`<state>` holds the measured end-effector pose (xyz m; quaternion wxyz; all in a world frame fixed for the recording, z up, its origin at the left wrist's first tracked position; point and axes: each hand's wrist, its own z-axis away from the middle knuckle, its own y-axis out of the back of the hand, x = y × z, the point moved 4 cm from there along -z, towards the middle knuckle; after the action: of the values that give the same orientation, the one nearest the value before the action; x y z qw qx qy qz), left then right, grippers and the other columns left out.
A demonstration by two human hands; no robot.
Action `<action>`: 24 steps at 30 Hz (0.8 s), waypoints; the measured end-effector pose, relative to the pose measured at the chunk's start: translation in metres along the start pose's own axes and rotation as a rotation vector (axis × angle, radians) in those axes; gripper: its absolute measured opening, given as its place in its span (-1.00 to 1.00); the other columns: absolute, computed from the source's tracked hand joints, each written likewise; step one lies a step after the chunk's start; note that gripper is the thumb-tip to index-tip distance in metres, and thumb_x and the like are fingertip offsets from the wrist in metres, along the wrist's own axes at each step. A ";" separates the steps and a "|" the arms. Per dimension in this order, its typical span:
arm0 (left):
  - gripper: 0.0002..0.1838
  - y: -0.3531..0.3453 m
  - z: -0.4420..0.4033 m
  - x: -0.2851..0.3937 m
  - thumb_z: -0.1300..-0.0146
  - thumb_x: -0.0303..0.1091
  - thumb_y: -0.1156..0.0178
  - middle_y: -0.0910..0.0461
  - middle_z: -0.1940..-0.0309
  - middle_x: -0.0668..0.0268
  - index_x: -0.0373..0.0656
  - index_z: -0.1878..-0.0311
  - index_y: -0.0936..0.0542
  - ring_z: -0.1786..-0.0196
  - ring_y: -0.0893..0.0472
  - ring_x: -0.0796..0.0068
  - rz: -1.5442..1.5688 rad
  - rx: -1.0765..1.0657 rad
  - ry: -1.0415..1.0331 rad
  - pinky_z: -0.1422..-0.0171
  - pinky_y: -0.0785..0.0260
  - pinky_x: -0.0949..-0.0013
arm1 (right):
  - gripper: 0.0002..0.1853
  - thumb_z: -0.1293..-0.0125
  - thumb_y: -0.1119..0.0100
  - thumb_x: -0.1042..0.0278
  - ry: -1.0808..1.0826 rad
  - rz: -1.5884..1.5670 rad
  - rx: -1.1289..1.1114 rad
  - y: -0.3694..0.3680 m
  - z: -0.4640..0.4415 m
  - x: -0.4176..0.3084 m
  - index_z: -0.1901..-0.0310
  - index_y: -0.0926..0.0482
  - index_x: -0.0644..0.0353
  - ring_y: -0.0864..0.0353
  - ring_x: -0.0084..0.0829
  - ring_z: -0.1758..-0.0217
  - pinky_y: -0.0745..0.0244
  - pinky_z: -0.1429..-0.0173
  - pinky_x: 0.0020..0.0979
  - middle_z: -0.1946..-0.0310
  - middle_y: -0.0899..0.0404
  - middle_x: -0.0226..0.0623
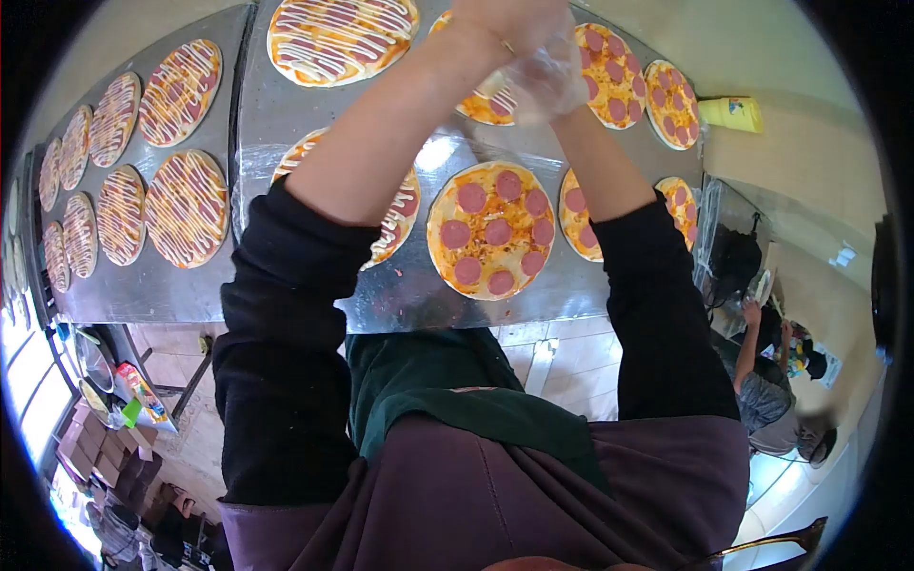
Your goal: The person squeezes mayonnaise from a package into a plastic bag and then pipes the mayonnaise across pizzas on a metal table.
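Here, the left hand (505,27) and right hand (564,93) are held close together at clear plastic (535,78), above a partly hidden pizza (484,107) toward the far edge of the table (419,306); whether either grip is closed cannot be told.

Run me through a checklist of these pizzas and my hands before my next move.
1. White drizzle on the pizza between your forearms: not ok, none on it.
2. Drizzle on the nearest left-table pizza: ok.
3. Drizzle on the far-right pizza: not ok, none.
4. Sleeves pushed up off both wrists: ok.
5. Firm grip on the clear plastic: cannot tell, your hands overlap at the picture's top.
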<state>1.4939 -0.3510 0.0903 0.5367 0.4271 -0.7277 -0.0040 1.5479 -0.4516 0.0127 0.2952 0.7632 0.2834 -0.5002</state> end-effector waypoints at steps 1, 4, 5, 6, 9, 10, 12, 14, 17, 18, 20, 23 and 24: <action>-0.71 -0.009 0.002 0.003 -0.28 -0.26 -0.19 -0.67 0.27 -0.23 -0.36 0.23 -0.68 0.11 -0.68 -0.24 0.019 -0.023 -0.039 -0.04 -0.54 -0.07 | -0.36 -0.22 -0.47 0.53 -0.005 -0.143 0.065 0.009 0.010 -0.008 -0.33 -0.43 0.13 -0.55 -0.42 -0.28 -0.54 -0.30 -0.34 -0.24 -0.53 -0.28; -0.71 -0.014 0.007 0.010 -0.22 -0.29 -0.19 -0.67 0.22 -0.23 -0.34 0.17 -0.69 0.08 -0.68 -0.24 -0.017 -0.059 0.108 -0.03 -0.54 -0.08 | -0.37 -0.22 -0.49 0.50 -0.088 -0.350 -0.005 0.017 0.022 -0.023 -0.31 -0.45 0.15 -0.55 -0.36 -0.31 -0.53 -0.33 -0.33 -0.24 -0.54 -0.26; -0.71 -0.009 0.007 0.009 -0.22 -0.29 -0.19 -0.67 0.22 -0.23 -0.34 0.17 -0.69 0.08 -0.68 -0.24 -0.017 -0.061 0.108 -0.03 -0.54 -0.08 | -0.37 -0.22 -0.49 0.50 -0.089 -0.350 -0.004 0.015 0.019 -0.024 -0.31 -0.45 0.15 -0.55 -0.36 -0.31 -0.53 -0.33 -0.33 -0.24 -0.54 -0.26; -0.72 0.000 0.005 0.008 -0.25 -0.28 -0.19 -0.67 0.25 -0.23 -0.34 0.20 -0.69 0.10 -0.68 -0.23 -0.005 -0.038 0.012 -0.01 -0.54 -0.07 | -0.40 -0.24 -0.47 0.50 -0.044 -0.223 -0.021 0.009 0.013 -0.024 -0.30 -0.46 0.15 -0.56 -0.37 -0.29 -0.54 -0.32 -0.33 -0.23 -0.54 -0.26; -0.70 0.038 -0.003 0.012 -0.31 -0.25 -0.18 -0.67 0.32 -0.23 -0.36 0.28 -0.68 0.14 -0.69 -0.23 0.006 -0.061 0.045 0.04 -0.55 -0.05 | -0.48 -0.30 -0.42 0.47 0.084 0.145 -0.069 -0.023 -0.013 -0.020 -0.27 -0.49 0.16 -0.58 -0.40 -0.24 -0.56 -0.27 -0.34 -0.19 -0.56 -0.28; -0.67 0.046 -0.004 0.012 -0.35 -0.23 -0.17 -0.67 0.36 -0.22 -0.37 0.32 -0.68 0.17 -0.69 -0.23 0.013 -0.097 0.171 0.07 -0.55 -0.04 | -0.51 -0.32 -0.41 0.46 0.123 0.269 -0.085 -0.030 -0.018 -0.014 -0.26 -0.50 0.16 -0.59 -0.41 -0.22 -0.57 -0.26 -0.35 -0.18 -0.57 -0.28; -0.64 0.054 -0.005 0.015 -0.38 -0.22 -0.16 -0.66 0.39 -0.22 -0.38 0.35 -0.67 0.19 -0.70 -0.24 0.038 -0.065 0.170 0.09 -0.55 -0.04 | -0.51 -0.33 -0.40 0.46 0.011 -0.169 -0.101 -0.038 -0.033 0.017 -0.27 -0.50 0.16 -0.60 -0.44 -0.19 -0.58 -0.24 -0.37 -0.17 -0.57 -0.29; -0.60 0.054 -0.003 0.012 -0.41 -0.20 -0.15 -0.66 0.42 -0.21 -0.40 0.38 -0.66 0.21 -0.70 -0.25 0.067 -0.024 0.166 0.11 -0.55 -0.03 | -0.52 -0.34 -0.38 0.46 -0.098 -0.601 -0.122 -0.040 -0.031 0.022 -0.27 -0.49 0.16 -0.60 -0.46 -0.16 -0.59 -0.22 -0.38 -0.16 -0.58 -0.30; -0.62 0.024 0.008 0.009 -0.41 -0.21 -0.14 -0.67 0.38 -0.21 -0.40 0.34 -0.66 0.18 -0.69 -0.25 0.062 0.001 0.047 0.08 -0.54 -0.05 | -0.46 -0.29 -0.43 0.48 -0.187 -0.194 -0.015 -0.018 -0.005 -0.005 -0.28 -0.49 0.15 -0.60 -0.48 -0.17 -0.60 -0.21 -0.41 -0.16 -0.58 -0.31; -0.62 0.013 0.013 0.012 -0.40 -0.21 -0.14 -0.67 0.35 -0.21 -0.40 0.32 -0.67 0.16 -0.69 -0.26 0.085 -0.003 0.009 0.05 -0.54 -0.06 | -0.45 -0.28 -0.43 0.48 -0.165 -0.155 -0.027 -0.014 -0.001 -0.010 -0.29 -0.48 0.15 -0.60 -0.47 -0.18 -0.59 -0.21 -0.40 -0.16 -0.57 -0.32; -0.63 0.008 0.019 0.016 -0.40 -0.21 -0.14 -0.68 0.33 -0.22 -0.40 0.30 -0.67 0.14 -0.68 -0.26 0.111 -0.005 -0.027 0.03 -0.54 -0.07 | -0.43 -0.28 -0.43 0.48 -0.121 -0.081 -0.048 -0.006 0.008 -0.013 -0.31 -0.46 0.15 -0.58 -0.46 -0.20 -0.59 -0.23 -0.38 -0.16 -0.56 -0.33; -0.64 0.016 0.027 0.024 -0.40 -0.20 -0.12 -0.68 0.29 -0.22 -0.37 0.25 -0.68 0.13 -0.68 -0.26 0.026 0.004 -0.016 0.00 -0.52 -0.09 | -0.41 -0.27 -0.43 0.48 -0.077 -0.017 -0.062 0.000 0.021 -0.019 -0.33 -0.44 0.14 -0.57 -0.45 -0.22 -0.59 -0.25 -0.36 -0.16 -0.54 -0.35; -0.63 0.026 0.024 0.026 -0.40 -0.19 -0.12 -0.68 0.30 -0.22 -0.37 0.26 -0.68 0.13 -0.68 -0.25 0.017 -0.037 0.015 0.01 -0.53 -0.08 | -0.41 -0.28 -0.42 0.47 -0.099 -0.007 -0.051 -0.010 0.015 -0.015 -0.33 -0.44 0.14 -0.57 -0.45 -0.22 -0.58 -0.25 -0.36 -0.16 -0.54 -0.35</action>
<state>1.4573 -0.3615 0.1119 0.5499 0.4110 -0.7270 -0.0100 1.5268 -0.4576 0.0198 0.3263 0.7288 0.2836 -0.5309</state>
